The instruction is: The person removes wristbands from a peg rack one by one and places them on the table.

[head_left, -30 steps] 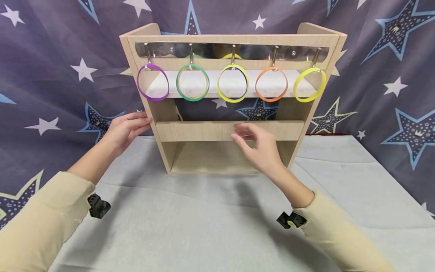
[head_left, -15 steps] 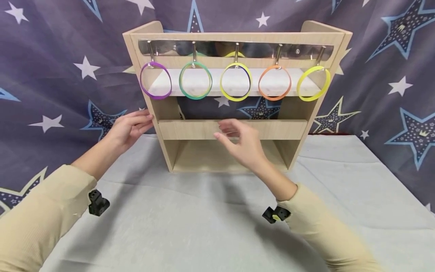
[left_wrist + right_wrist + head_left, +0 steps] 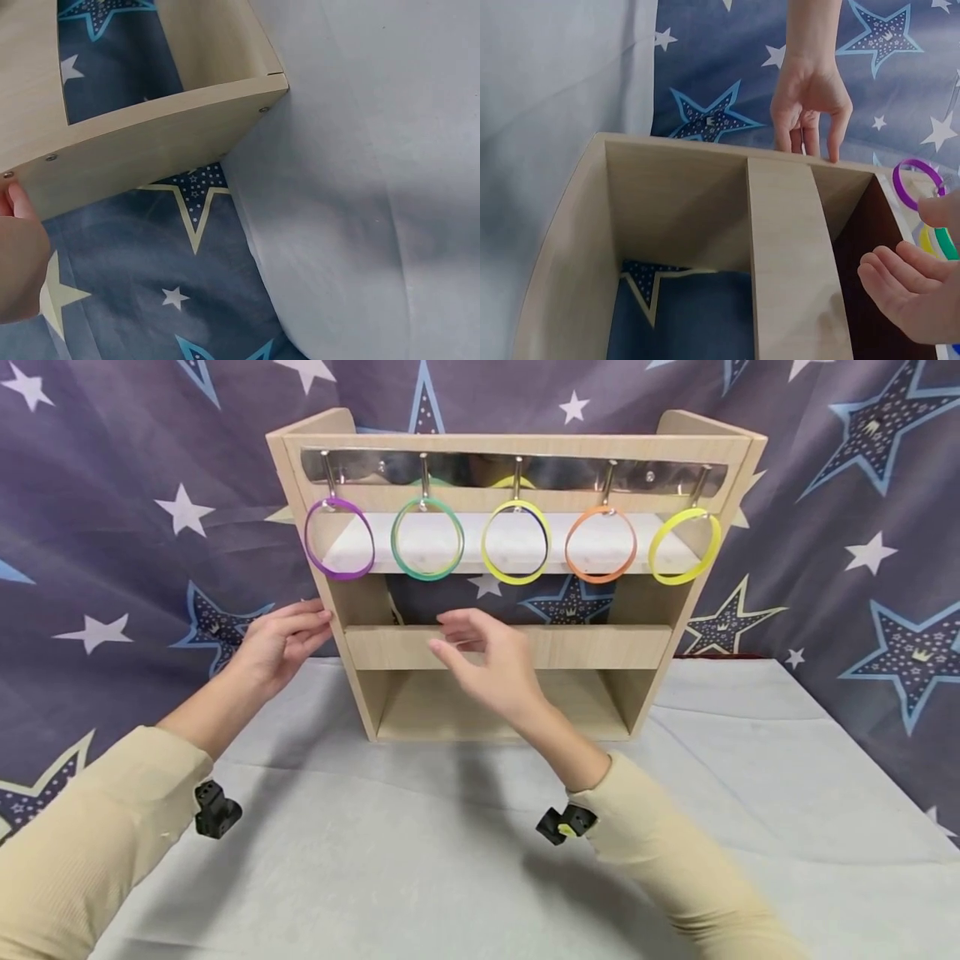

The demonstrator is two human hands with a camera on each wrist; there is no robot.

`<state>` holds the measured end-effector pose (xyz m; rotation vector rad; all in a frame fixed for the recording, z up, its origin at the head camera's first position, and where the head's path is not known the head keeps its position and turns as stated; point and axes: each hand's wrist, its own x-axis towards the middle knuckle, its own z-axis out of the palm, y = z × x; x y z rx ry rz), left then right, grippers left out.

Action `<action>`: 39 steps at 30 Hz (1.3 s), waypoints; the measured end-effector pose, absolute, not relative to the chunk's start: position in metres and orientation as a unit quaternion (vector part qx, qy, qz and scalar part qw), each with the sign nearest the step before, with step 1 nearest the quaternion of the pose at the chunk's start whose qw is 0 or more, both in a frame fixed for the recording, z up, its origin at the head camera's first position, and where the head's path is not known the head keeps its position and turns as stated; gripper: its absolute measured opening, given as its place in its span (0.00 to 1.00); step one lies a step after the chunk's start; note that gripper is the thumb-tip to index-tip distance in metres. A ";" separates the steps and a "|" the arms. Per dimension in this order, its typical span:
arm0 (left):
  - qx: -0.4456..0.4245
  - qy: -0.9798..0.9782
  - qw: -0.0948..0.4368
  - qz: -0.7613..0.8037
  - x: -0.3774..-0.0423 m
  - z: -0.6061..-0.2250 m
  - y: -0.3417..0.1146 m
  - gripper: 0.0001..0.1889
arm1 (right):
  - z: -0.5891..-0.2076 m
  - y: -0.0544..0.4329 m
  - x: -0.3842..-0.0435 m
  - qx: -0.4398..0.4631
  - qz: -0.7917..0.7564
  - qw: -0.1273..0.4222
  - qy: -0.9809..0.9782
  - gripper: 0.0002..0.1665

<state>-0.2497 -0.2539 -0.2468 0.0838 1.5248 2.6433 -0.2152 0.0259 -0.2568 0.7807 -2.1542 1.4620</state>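
My left hand (image 3: pixel 281 647) touches the left side panel of a light wooden shelf unit (image 3: pixel 480 446) with extended fingertips. In the left wrist view, part of that hand (image 3: pixel 22 262) shows at the panel's outer face. The right hand (image 3: pixel 491 664), holding nothing, hovers before the front board (image 3: pixel 600 647) with thumb and fingers loosely bent and apart. Above it, thin bands hang from metal hooks: a purple band (image 3: pixel 345 577), a green band (image 3: pixel 427 577), a yellow band (image 3: pixel 517 581), an orange band (image 3: pixel 597 580) and another yellow band (image 3: pixel 675 581) at the far right.
The unit stands on a grey-white cloth (image 3: pixel 375 843) against a dark star-print curtain (image 3: pixel 810 527). A white shelf (image 3: pixel 517 560) lies behind the bands, and an open lower compartment (image 3: pixel 487 710) sits beneath the front board.
My right hand has moved left along the front board, from right of its middle to left of it. The left hand stays at the side panel, and the bands hang as before.
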 end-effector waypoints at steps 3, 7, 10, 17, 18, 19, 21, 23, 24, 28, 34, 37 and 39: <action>0.036 0.511 0.038 0.858 -0.249 -0.247 -0.254 0.10 | -0.253 0.017 -0.215 0.282 0.537 0.213 -0.766 0.15; 0.042 0.521 0.030 0.852 -0.249 -0.248 -0.254 0.09 | -0.250 0.003 -0.213 0.282 0.556 0.212 -0.753 0.16; 0.043 0.525 0.027 0.850 -0.248 -0.249 -0.255 0.09 | -0.248 -0.007 -0.213 0.279 0.570 0.208 -0.744 0.17; 0.045 0.530 0.020 0.847 -0.247 -0.252 -0.256 0.10 | -0.243 -0.028 -0.214 0.265 0.614 0.197 -0.717 0.18; 0.045 0.532 0.019 0.846 -0.247 -0.252 -0.256 0.10 | -0.241 -0.031 -0.214 0.264 0.623 0.194 -0.710 0.19; 0.045 0.533 0.016 0.845 -0.247 -0.253 -0.255 0.10 | -0.240 -0.033 -0.214 0.262 0.634 0.190 -0.702 0.19; 0.044 0.538 0.013 0.842 -0.247 -0.253 -0.255 0.09 | -0.238 -0.037 -0.213 0.258 0.656 0.181 -0.686 0.20; 0.045 0.539 0.012 0.841 -0.247 -0.252 -0.254 0.09 | -0.236 -0.041 -0.213 0.253 0.680 0.167 -0.668 0.20; 0.045 0.540 0.012 0.841 -0.246 -0.252 -0.254 0.09 | -0.235 -0.043 -0.213 0.249 0.689 0.162 -0.661 0.21; 0.044 0.544 0.012 0.838 -0.246 -0.250 -0.252 0.09 | -0.232 -0.050 -0.214 0.224 0.725 0.140 -0.635 0.21; 0.044 0.549 0.011 0.835 -0.246 -0.250 -0.252 0.09 | -0.230 -0.062 -0.218 0.186 0.785 0.115 -0.580 0.23; 0.045 0.548 0.012 0.835 -0.247 -0.250 -0.252 0.09 | -0.229 -0.067 -0.221 0.180 0.802 0.115 -0.558 0.24; 0.048 0.546 0.010 0.836 -0.247 -0.250 -0.252 0.09 | -0.228 -0.069 -0.223 0.175 0.811 0.111 -0.547 0.25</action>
